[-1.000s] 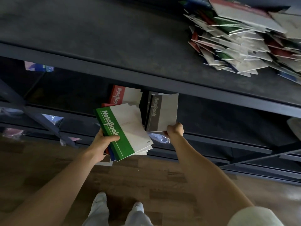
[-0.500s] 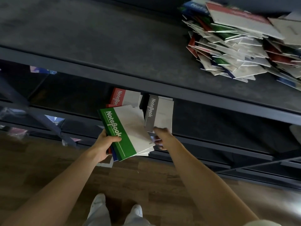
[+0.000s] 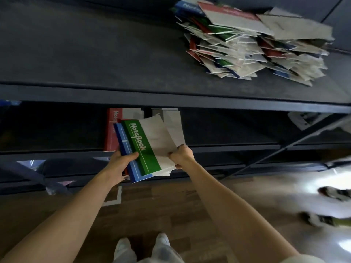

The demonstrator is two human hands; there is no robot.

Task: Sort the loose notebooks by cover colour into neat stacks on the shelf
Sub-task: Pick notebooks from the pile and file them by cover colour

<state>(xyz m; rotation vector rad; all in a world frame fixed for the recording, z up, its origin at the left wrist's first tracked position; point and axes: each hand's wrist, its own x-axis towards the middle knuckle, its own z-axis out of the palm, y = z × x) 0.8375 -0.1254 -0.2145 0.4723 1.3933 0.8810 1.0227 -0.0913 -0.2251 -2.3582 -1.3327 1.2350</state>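
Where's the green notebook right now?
Head view, centre: the green notebook tops the bundle held in the left hand, with the right hand gripping its right edge, in front of the red stack.

I noted that the held notebooks had smooth card covers with a slight satin sheen. The green notebook on top showed a printed colour band beside plain matt off-white card, and the blue notebook beneath looked like the same stock. The loose notebook pile showed ragged paper edges. I recorded the top shelf board as dark, matt and faintly grainy, and its front rail as painted metal. The floor looked like wood planking, glossy at the right.
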